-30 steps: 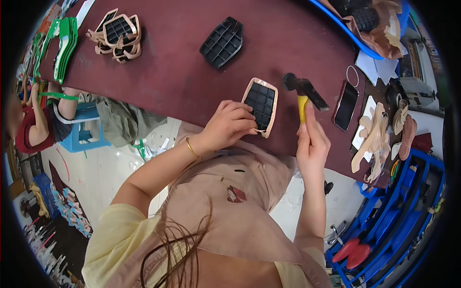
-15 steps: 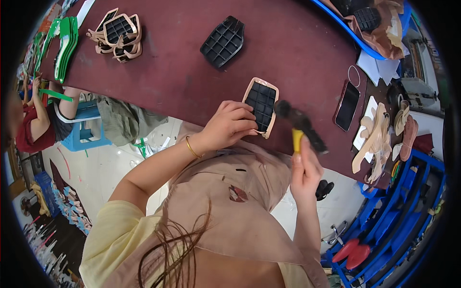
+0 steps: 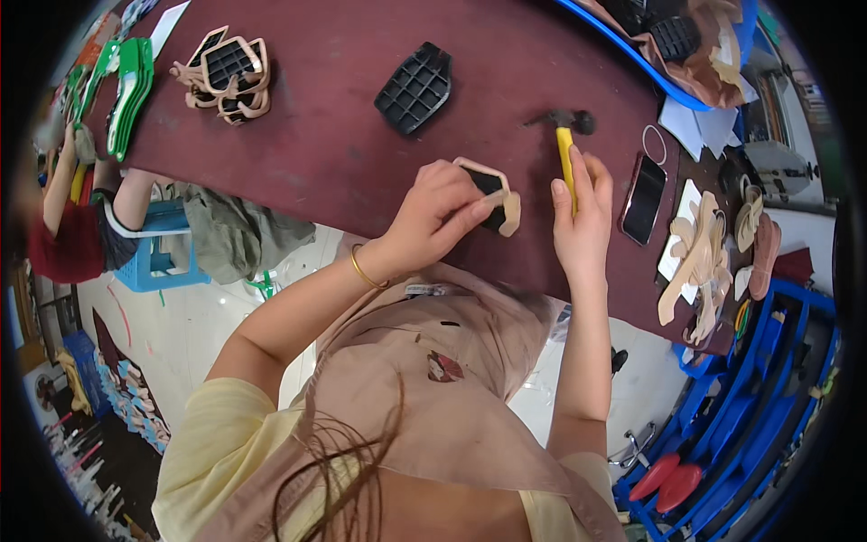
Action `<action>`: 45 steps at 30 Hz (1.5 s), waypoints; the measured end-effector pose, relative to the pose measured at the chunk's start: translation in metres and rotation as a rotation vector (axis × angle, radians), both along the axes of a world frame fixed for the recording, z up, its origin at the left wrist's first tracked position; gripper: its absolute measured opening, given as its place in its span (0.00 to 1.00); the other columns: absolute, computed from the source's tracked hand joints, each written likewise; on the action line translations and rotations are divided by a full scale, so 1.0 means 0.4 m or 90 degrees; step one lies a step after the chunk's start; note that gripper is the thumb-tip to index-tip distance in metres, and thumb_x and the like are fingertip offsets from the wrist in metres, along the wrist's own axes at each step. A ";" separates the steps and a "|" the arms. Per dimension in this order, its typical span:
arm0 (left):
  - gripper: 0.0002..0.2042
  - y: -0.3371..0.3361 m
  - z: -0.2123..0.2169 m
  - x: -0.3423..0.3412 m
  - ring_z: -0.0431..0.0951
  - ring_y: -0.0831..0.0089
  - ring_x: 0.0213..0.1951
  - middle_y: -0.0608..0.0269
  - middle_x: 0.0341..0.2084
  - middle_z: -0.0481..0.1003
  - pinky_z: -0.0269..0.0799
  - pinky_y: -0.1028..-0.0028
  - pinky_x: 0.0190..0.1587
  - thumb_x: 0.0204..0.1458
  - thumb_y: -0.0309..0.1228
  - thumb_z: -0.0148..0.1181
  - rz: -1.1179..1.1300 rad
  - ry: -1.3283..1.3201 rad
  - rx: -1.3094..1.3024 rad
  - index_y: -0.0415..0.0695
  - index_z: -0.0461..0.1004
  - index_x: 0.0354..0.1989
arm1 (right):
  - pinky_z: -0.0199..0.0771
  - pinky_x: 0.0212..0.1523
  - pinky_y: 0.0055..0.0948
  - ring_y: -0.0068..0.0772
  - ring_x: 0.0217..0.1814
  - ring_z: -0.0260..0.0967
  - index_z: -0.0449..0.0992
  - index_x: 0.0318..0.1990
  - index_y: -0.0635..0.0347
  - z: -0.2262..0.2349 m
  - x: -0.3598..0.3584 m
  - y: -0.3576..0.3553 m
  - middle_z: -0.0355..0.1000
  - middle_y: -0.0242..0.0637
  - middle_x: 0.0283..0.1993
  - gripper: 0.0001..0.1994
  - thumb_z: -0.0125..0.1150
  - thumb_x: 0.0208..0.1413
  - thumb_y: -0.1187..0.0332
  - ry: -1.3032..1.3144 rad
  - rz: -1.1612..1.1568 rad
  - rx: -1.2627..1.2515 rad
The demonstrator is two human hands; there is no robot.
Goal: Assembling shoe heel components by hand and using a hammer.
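Left hand point(image 3: 442, 212) is curling over a small tan-edged black grid piece point(image 3: 495, 200), fingers bent & pinching it by its near edge, tilting it up off the dark red table point(image 3: 316, 135) near the front edge, close to the body; prob. held that way so it's steady & in easy reach of the tool. Right hand point(image 3: 581, 221) is wrapping round the yellow handle of a hammer point(image 3: 565, 149), fingers closed on the lower part, thumb along the side; dark hammer head is sitting up & away from the piece, just right of it, not touching it.

A bare black grid block point(image 3: 414, 88) is lying further back on the table, well apart from the hands; a stack of tan-framed grid pieces point(image 3: 226, 72) is sitting at the far left corner, beside some green parts point(image 3: 126, 86). A phone point(image 3: 644, 199) is lying just right of the hammer hand; tan cut-out shapes point(image 3: 700, 262) are piling up beyond it; a blue tray point(image 3: 650, 72) is holding more pieces at the back right. Another person's arm point(image 3: 63, 172) is showing at the left rim.
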State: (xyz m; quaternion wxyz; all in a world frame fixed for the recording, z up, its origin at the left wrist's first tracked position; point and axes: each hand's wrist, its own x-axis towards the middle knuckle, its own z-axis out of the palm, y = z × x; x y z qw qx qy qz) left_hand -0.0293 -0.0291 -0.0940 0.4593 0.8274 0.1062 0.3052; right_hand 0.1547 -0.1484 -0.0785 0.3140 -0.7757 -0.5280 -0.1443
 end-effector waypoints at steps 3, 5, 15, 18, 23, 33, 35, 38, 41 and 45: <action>0.09 0.017 0.029 -0.015 0.66 0.69 0.31 0.61 0.25 0.67 0.63 0.72 0.36 0.56 0.30 0.54 0.026 -0.012 -0.083 0.38 0.70 0.27 | 0.65 0.41 0.24 0.29 0.37 0.65 0.71 0.45 0.63 0.045 -0.086 0.015 0.67 0.36 0.38 0.11 0.52 0.61 0.66 0.512 0.238 0.026; 0.09 0.011 0.040 -0.036 0.65 0.70 0.29 0.61 0.25 0.65 0.63 0.72 0.35 0.56 0.30 0.53 0.001 0.037 -0.176 0.38 0.70 0.27 | 0.61 0.31 0.17 0.16 0.30 0.60 0.69 0.34 0.64 0.046 -0.163 0.027 0.65 0.27 0.27 0.11 0.49 0.63 0.65 0.818 0.222 0.055; 0.05 0.065 0.053 0.008 0.68 0.55 0.28 0.56 0.23 0.67 0.63 0.63 0.31 0.52 0.28 0.52 0.140 -0.055 0.099 0.40 0.69 0.28 | 0.64 0.37 0.20 0.20 0.35 0.63 0.72 0.38 0.63 -0.005 -0.199 0.051 0.68 0.29 0.32 0.17 0.42 0.66 0.58 0.967 0.112 0.235; 0.09 0.295 0.187 -0.042 0.70 0.67 0.27 0.59 0.23 0.70 0.66 0.70 0.31 0.58 0.30 0.49 0.403 -0.129 0.171 0.39 0.71 0.29 | 0.67 0.47 0.25 0.24 0.44 0.66 0.69 0.51 0.65 0.023 -0.168 0.024 0.70 0.35 0.42 0.18 0.41 0.66 0.60 0.774 0.057 0.226; 0.16 0.643 0.177 -0.247 0.76 0.59 0.38 0.53 0.36 0.75 0.70 0.68 0.40 0.58 0.40 0.51 0.557 0.089 0.429 0.38 0.73 0.42 | 0.68 0.38 0.18 0.16 0.33 0.65 0.73 0.42 0.64 -0.048 -0.106 -0.130 0.71 0.31 0.33 0.13 0.47 0.64 0.63 0.886 -0.070 0.228; 0.21 0.599 0.125 -0.364 0.75 0.66 0.42 0.51 0.42 0.74 0.68 0.72 0.46 0.61 0.40 0.47 0.582 0.069 0.333 0.37 0.67 0.55 | 0.68 0.31 0.21 0.19 0.28 0.67 0.76 0.38 0.65 -0.023 0.266 -0.400 0.73 0.33 0.29 0.11 0.55 0.59 0.65 0.396 -0.428 0.242; 0.18 0.530 0.110 -0.301 0.74 0.69 0.41 0.56 0.42 0.74 0.67 0.74 0.46 0.61 0.38 0.47 0.534 0.022 0.337 0.37 0.68 0.53 | 0.70 0.35 0.30 0.36 0.31 0.71 0.76 0.38 0.64 -0.020 0.382 -0.469 0.73 0.44 0.29 0.10 0.58 0.53 0.67 0.145 -0.497 0.069; 0.13 0.357 0.106 -0.191 0.72 0.70 0.46 0.57 0.42 0.73 0.66 0.73 0.48 0.58 0.31 0.52 0.434 0.056 0.232 0.38 0.71 0.49 | 0.71 0.40 0.36 0.44 0.38 0.72 0.77 0.38 0.65 -0.065 0.485 -0.481 0.72 0.48 0.35 0.14 0.60 0.50 0.63 0.097 -0.571 -0.013; 0.11 0.228 0.118 -0.122 0.71 0.62 0.48 0.54 0.43 0.72 0.64 0.69 0.52 0.55 0.25 0.53 0.281 0.101 0.436 0.38 0.71 0.46 | 0.70 0.44 0.40 0.46 0.43 0.71 0.78 0.38 0.66 -0.076 0.521 -0.464 0.71 0.51 0.40 0.18 0.61 0.48 0.58 0.034 -0.648 -0.223; 0.10 0.148 0.102 -0.100 0.71 0.57 0.48 0.52 0.41 0.72 0.64 0.66 0.52 0.52 0.22 0.54 0.222 0.096 0.380 0.38 0.72 0.43 | 0.71 0.42 0.39 0.47 0.40 0.73 0.79 0.35 0.65 -0.036 0.506 -0.446 0.75 0.49 0.37 0.17 0.62 0.47 0.58 0.117 -0.642 -0.156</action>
